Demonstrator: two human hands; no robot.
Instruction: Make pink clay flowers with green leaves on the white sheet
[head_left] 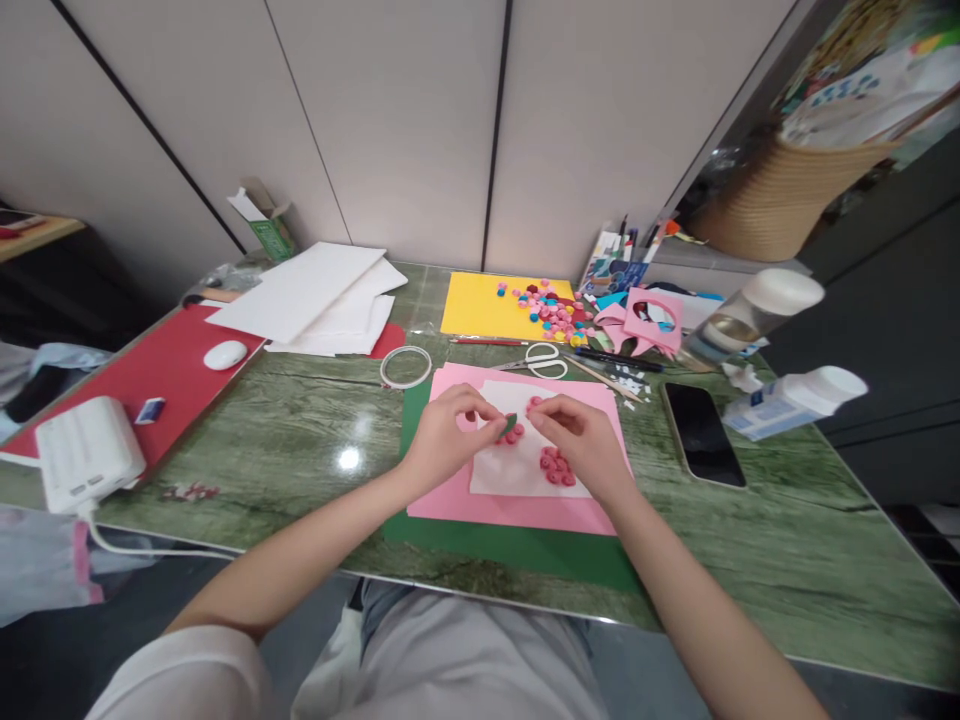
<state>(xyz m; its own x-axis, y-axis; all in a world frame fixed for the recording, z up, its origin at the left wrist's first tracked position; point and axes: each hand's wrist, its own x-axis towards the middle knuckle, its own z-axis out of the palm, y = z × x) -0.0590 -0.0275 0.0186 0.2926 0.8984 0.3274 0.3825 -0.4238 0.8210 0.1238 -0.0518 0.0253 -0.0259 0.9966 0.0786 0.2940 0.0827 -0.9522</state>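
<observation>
My left hand (pixel 450 435) and my right hand (pixel 581 438) meet over a white sheet (pixel 510 470) lying on pink paper (pixel 517 510), which lies on green paper (pixel 525 548). Together the fingertips of both hands pinch a small dark green piece (pixel 511 424). Several small red rolled paper coils (pixel 557 467) lie on the white sheet just under my right hand. A few more red coils (pixel 513 435) sit beside the green piece. Both hands are closed in a pinch.
A yellow sheet (pixel 480 305) with several coloured coils (pixel 553 310) lies farther back. Scissors (pixel 541 361), a tape ring (pixel 406 366), pens, a black phone (pixel 702 433), white bottles (pixel 795 400), white boards (pixel 315 292), a mouse (pixel 225 354) on a red mat and a white box (pixel 86 450) surround the work.
</observation>
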